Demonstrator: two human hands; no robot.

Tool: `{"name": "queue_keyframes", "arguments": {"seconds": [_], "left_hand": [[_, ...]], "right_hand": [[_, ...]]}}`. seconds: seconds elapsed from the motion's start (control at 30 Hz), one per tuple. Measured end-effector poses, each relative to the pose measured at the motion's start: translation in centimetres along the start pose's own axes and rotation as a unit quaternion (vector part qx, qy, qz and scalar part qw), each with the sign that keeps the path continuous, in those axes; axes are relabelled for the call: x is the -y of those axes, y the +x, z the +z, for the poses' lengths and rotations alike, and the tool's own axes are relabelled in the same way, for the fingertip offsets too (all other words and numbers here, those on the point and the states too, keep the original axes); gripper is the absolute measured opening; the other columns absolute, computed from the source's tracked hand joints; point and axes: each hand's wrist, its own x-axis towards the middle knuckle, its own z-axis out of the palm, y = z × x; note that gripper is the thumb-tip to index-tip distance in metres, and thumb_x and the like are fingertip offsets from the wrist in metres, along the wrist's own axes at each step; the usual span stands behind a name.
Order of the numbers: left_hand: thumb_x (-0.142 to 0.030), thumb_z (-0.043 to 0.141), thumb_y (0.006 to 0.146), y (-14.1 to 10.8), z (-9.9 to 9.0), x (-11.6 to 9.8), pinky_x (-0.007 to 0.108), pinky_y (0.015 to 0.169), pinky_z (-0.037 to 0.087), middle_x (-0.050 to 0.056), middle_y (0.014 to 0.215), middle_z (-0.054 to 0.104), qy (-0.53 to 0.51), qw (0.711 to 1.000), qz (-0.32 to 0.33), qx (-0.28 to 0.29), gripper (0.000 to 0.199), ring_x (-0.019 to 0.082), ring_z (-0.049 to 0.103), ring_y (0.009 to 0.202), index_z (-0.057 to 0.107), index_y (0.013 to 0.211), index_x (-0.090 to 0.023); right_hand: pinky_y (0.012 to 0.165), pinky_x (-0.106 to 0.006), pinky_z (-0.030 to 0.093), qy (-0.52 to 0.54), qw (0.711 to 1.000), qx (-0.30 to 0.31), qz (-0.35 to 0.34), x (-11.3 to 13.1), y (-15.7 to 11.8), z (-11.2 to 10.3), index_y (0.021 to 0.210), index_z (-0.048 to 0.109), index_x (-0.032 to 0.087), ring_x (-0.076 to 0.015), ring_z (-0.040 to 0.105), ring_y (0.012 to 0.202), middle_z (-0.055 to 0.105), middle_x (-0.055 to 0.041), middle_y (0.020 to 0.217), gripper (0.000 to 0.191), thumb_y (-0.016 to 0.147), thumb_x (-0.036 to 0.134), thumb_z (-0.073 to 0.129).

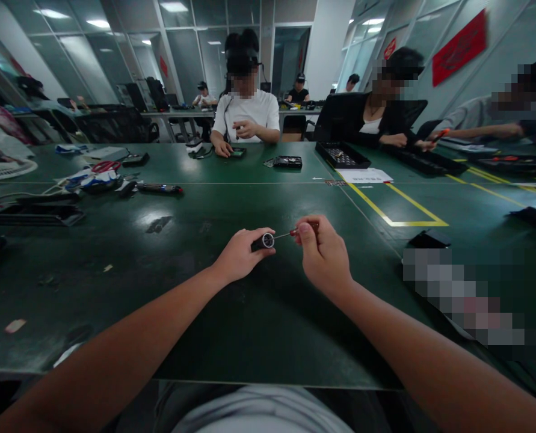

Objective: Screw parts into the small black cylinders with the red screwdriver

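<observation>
Over the middle of the green table, my left hand [240,255] grips a small black cylindrical part [263,242]. A pale ring rims its round end, which faces me; what lies inside the ring is too small to make out. My right hand [324,252] is closed around the reddish handle of a screwdriver [293,232]. The thin metal shaft points left, and its tip meets or nearly meets the side of the black part near the ring. Most of the handle is hidden by my right fingers.
A green table [231,325] spans the view. Left lie a marker-like tool [159,189], red-handled scissors [106,166] and black trays [33,210]. Ahead are a small black device [287,162], a parts tray [342,156] and paper [364,175]. Several people sit opposite. A blurred item [461,297] lies right.
</observation>
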Motion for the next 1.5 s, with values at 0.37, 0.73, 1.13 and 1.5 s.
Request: {"name": "queue_keyframes", "arguments": {"seconds": [0.37, 0.73, 1.13, 1.5], "left_hand": [[-0.032, 0.071, 0.090, 0.7, -0.8, 1.0, 0.042, 0.097, 0.043, 0.003, 0.114, 0.070, 0.028, 0.998, 0.047, -0.004, 0.035, 0.023, 0.061, 0.103, 0.064, 0.125, -0.026], [-0.035, 0.073, 0.088, 0.3, -0.6, 0.0, 0.042, 0.095, 0.046, 0.004, 0.112, 0.071, 0.003, 1.000, 0.023, -0.009, 0.035, 0.025, 0.062, 0.099, 0.066, 0.121, -0.025], [-0.035, 0.073, 0.088, 0.2, -0.5, -0.1, 0.041, 0.094, 0.046, 0.004, 0.114, 0.072, 0.002, 1.000, 0.020, -0.018, 0.035, 0.025, 0.063, 0.100, 0.066, 0.120, -0.024], [-0.035, 0.074, 0.088, 0.3, -0.5, 0.4, 0.041, 0.098, 0.045, 0.002, 0.115, 0.072, 0.006, 0.999, 0.037, -0.039, 0.035, 0.024, 0.063, 0.103, 0.066, 0.120, -0.025]], "right_hand": [[0.062, -0.036, 0.057, 0.328, 0.909, 0.030, 0.255, -3.9, 2.2, 0.3, 0.080, 0.050, 0.025, -0.0135, 0.048, 0.050, 0.048, 0.0051, 0.062, 0.032, 0.091, 0.054, 0.054], [0.065, -0.031, 0.051, 0.226, 0.966, -0.038, 0.123, -1.5, 1.0, 0.4, 0.093, 0.057, 0.023, -0.0138, 0.060, 0.065, 0.062, 0.0020, 0.075, 0.023, 0.099, 0.044, 0.052], [0.059, -0.029, 0.044, 0.084, 0.996, -0.002, -0.006, -0.1, 0.0, -0.4, 0.093, 0.063, 0.023, -0.0146, 0.058, 0.063, 0.062, 0.0013, 0.072, 0.030, 0.103, 0.046, 0.046], [0.066, -0.032, 0.047, -0.014, 0.998, 0.003, -0.058, 0.3, 0.2, -1.0, 0.108, 0.061, 0.022, -0.0181, 0.066, 0.073, 0.069, -0.0022, 0.084, 0.022, 0.104, 0.033, 0.043]]}}
